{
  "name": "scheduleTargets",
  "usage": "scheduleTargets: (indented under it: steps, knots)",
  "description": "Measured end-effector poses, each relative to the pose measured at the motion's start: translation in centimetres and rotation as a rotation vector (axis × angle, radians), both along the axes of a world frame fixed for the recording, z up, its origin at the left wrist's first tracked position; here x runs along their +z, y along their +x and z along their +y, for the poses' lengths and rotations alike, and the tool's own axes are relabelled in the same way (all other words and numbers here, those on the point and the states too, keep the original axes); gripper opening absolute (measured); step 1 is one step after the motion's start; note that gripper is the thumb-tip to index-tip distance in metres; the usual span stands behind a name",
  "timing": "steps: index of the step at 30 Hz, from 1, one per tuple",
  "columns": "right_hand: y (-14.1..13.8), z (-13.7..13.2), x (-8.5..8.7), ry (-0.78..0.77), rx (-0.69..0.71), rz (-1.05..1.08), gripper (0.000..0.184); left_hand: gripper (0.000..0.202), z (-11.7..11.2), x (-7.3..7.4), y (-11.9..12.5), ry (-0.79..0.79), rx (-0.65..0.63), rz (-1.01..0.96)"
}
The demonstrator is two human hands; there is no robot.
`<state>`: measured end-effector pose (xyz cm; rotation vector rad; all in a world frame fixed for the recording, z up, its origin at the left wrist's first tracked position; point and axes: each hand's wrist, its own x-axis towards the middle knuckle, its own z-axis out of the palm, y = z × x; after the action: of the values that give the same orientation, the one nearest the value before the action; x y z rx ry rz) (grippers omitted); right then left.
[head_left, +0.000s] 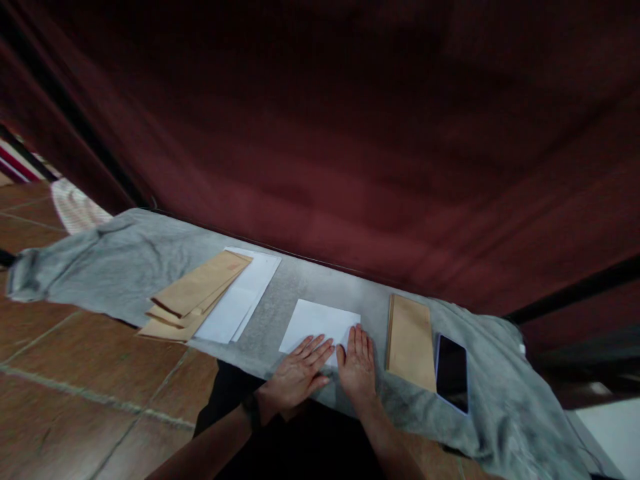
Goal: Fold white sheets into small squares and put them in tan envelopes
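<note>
A white sheet of paper (pixel 317 321), which looks folded, lies on the grey cloth in front of me. My left hand (pixel 299 371) rests flat across its near edge, fingers stretched toward the right. On the paper's right edge lies my right hand (pixel 358 363), its fingers pointing away from me and the thumb toward the left hand. Both palms face down and neither hand grips anything. To the left, several brown envelopes (pixel 200 287) overlap white paper sheets (pixel 245 293). Right of my right hand is a stack of brown envelopes (pixel 411 340).
Beside the right-hand stack lies a phone (pixel 452 373) with a dark screen. Grey cloth (pixel 125 260) covers the narrow table and hangs over its ends. A dark red curtain (pixel 320 167) stands right behind the table. Brown floor tiles (pixel 75 400) show at the left.
</note>
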<state>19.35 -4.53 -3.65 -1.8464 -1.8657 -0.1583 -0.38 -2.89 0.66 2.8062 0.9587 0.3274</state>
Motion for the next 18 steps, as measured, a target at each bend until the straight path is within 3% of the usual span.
scheduleTargets:
  steps: [5,7,12,18]
  knots:
    - [-1.4,-0.2,1.3,-0.149,0.292,0.052,0.050,0.070,-0.4,0.0,-0.6,-0.060,-0.088,0.004]
    - [-1.5,0.1,1.7,-0.189,0.342,0.045,0.048,0.071,-0.6,0.1,-0.7,-0.074,-0.110,-0.015]
    - [-0.7,2.6,2.6,-0.238,0.363,-0.032,0.050,0.069,-0.5,1.0,-0.8,-0.102,-0.154,-0.046]
    - [0.2,5.6,2.3,-0.220,0.253,-0.081,0.052,0.070,-0.7,1.5,-0.8,-0.140,-0.194,-0.019]
